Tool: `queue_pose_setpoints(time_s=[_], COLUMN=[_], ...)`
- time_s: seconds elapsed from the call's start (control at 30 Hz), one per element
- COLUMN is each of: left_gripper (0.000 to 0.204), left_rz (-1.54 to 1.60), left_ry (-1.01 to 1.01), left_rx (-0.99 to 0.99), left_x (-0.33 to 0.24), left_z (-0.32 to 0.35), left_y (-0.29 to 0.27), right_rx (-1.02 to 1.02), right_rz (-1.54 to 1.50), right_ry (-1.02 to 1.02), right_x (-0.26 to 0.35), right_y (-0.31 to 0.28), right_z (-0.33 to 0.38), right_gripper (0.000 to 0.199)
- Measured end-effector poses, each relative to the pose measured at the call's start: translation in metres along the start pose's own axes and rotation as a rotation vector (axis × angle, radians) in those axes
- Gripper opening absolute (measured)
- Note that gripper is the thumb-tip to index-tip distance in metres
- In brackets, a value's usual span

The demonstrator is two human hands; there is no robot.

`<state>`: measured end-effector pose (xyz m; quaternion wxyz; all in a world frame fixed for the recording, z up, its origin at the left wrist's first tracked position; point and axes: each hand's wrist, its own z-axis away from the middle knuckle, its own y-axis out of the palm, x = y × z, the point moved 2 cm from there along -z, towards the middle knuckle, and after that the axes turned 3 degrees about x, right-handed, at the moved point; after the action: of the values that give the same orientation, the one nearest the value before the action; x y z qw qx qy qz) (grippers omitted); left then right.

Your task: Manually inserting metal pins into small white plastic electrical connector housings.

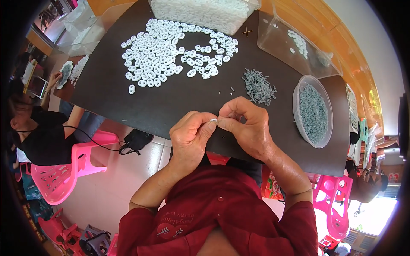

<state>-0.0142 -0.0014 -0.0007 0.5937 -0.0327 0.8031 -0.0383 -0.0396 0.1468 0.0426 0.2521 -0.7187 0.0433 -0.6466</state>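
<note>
Small white piece (213, 120), rounded along its visible edge, held over the near part of the bench (166, 104) in the left hand's (188, 138) pinch, mostly covered by fingertips (full outline and tilt unreadable), its right end just beside the right hand's (247, 128) pinched fingertips.

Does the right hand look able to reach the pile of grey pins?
Probably yes: nothing bulky stands between the right hand and the pile, though that hand is busy at a small white piece.
</note>
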Motion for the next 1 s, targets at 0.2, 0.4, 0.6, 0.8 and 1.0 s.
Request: queue_pose_setpoints(time_s=[0.2,0.4,0.6,0.8,1.0], left_gripper=[0.01,0.016,0.017,0.017,0.012], left_rz=[-0.105,0.285,0.44,0.45,0.382], left_ry=[0.085,-0.227,-0.28,-0.249,-0.254], left_rx=[-0.007,-0.026,-0.04,-0.034,-0.025], left_x=[0.003,0.008,0.007,0.007,0.007], left_z=[-0.002,-0.004,-0.004,-0.004,-0.005], left_y=[-0.003,-0.004,-0.004,-0.004,-0.005], right_rx=[-0.018,0.043,0.058,0.053,-0.004], right_rz=[-0.062,-0.183,-0.19,0.037,0.086], right_ry=[0.026,0.056,0.046,-0.091,-0.179], right_x=[-0.004,-0.004,-0.006,-0.011,-0.012], right_y=[0.004,0.0,0.0,0.008,0.016], right_z=[-0.004,-0.009,-0.007,-0.009,-0.013], right_gripper=[0.012,0.01,0.012,0.005,0.004])
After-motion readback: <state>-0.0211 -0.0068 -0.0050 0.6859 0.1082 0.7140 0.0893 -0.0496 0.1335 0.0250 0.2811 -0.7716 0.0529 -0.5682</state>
